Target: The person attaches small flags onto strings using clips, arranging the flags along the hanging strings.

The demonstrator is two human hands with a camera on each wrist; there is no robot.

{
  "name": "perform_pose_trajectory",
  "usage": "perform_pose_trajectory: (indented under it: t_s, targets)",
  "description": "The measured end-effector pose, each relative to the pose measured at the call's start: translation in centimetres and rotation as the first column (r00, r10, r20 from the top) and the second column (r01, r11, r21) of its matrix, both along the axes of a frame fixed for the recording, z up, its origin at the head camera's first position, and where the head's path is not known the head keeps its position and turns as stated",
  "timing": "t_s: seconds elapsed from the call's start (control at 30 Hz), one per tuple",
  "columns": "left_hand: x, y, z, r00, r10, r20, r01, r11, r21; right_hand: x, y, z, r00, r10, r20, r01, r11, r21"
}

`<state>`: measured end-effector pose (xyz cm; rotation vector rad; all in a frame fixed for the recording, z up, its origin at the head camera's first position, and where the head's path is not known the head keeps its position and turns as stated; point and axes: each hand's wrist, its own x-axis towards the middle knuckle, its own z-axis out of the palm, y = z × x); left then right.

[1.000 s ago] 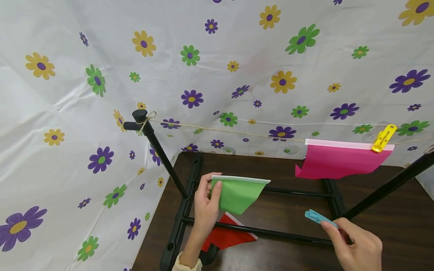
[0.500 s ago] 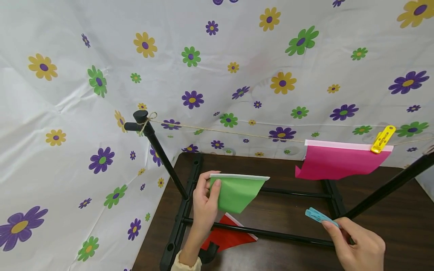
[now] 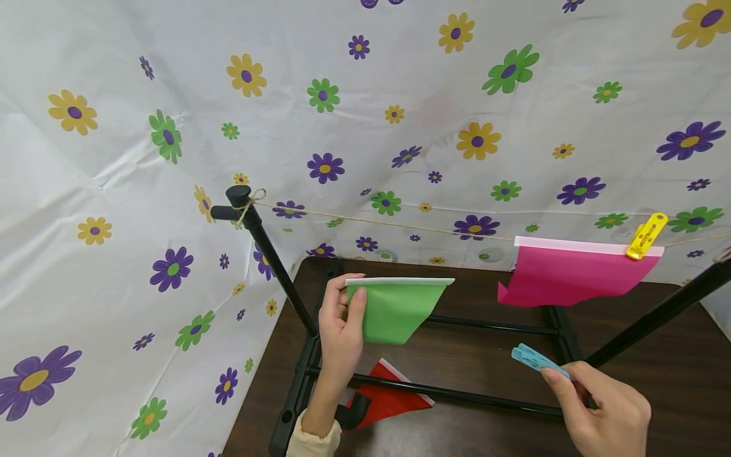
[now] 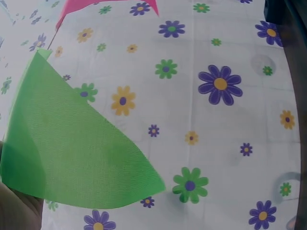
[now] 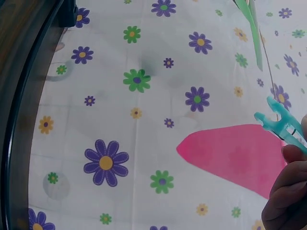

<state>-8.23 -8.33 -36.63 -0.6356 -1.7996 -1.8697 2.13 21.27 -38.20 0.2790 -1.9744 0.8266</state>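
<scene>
My left hand point(image 3: 341, 324) pinches a green fabric flag point(image 3: 400, 311) near the left end of its white top strip. The flag hangs between the string and the table, apart from the string. In the left wrist view the green flag point(image 4: 72, 139) covers most of the fingers. Between thumb and fingers, my right hand point(image 3: 608, 406) pinches a light blue clothespin point(image 3: 537, 359). In the right wrist view the clothespin's point(image 5: 278, 122) two tips stand apart. A pink flag point(image 3: 577, 273) hangs at the string point(image 3: 377, 221), with a yellow clothespin point(image 3: 647, 236) near its right end.
A red flag point(image 3: 394, 398) lies on the dark wooden table point(image 3: 468, 438), partly under a black bar. The black frame has a left post point(image 3: 276, 270) with the string tied on top and a right post point(image 3: 662, 314). Behind hangs a flowered white sheet point(image 3: 354, 127).
My left hand has risen and shifted slightly left with the green flag, nearer the string's height. My right hand and the blue clothespin have edged up only a little.
</scene>
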Motion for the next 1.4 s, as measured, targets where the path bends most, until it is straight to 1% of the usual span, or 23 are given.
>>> perform_pose_trajectory:
  t_s: [0.13, 0.3, 0.43, 0.63, 0.77, 0.87, 1.07, 1.2, 1.4]
  targets:
    - [-0.1, 0.2, 0.5, 1.000, -0.008, -0.014, 0.009, 1.000, 0.012, -0.2, 0.1, 0.2, 1.000, 0.001, 0.001, -0.001, 1.000, 0.006]
    - [-0.2, 0.3, 0.8, 1.000, -0.016, -0.005, 0.016, 1.000, 0.016, -0.3, 0.1, 0.4, 1.000, 0.003, 0.005, -0.004, 1.000, 0.007]
    - [-0.2, 0.4, 1.0, 1.000, -0.016, -0.004, 0.017, 1.000, 0.014, -0.5, 0.0, 0.9, 1.000, 0.002, -0.010, -0.002, 1.000, 0.014]
    - [-0.3, 0.7, 1.4, 0.999, -0.033, -0.015, 0.033, 0.999, 0.017, -0.8, -0.4, 2.5, 0.998, -0.006, -0.065, 0.007, 1.000, 0.018]
    - [-0.4, 0.9, 1.7, 0.999, -0.046, -0.022, 0.047, 0.998, 0.029, -1.2, -1.0, 3.9, 0.992, 0.024, -0.122, -0.024, 1.000, 0.004]
    - [-0.4, 1.0, 1.9, 0.999, -0.047, -0.027, 0.048, 0.998, 0.028, -1.6, -1.2, 4.8, 0.987, 0.042, -0.153, -0.042, 0.999, 0.005]
    - [-0.7, 1.3, 2.2, 0.999, -0.043, -0.032, 0.044, 0.999, 0.026, -2.4, -1.4, 6.1, 0.980, 0.037, -0.194, -0.036, 0.999, 0.007]
    - [-0.9, 1.4, 2.2, 0.998, -0.045, -0.044, 0.047, 0.999, 0.025, -2.6, -1.3, 6.5, 0.981, 0.040, -0.192, -0.038, 0.999, 0.012]
    - [-1.2, 1.4, 2.4, 0.996, -0.053, -0.070, 0.055, 0.998, 0.023, -2.8, -0.8, 6.6, 0.987, 0.022, -0.162, -0.016, 0.999, 0.040]
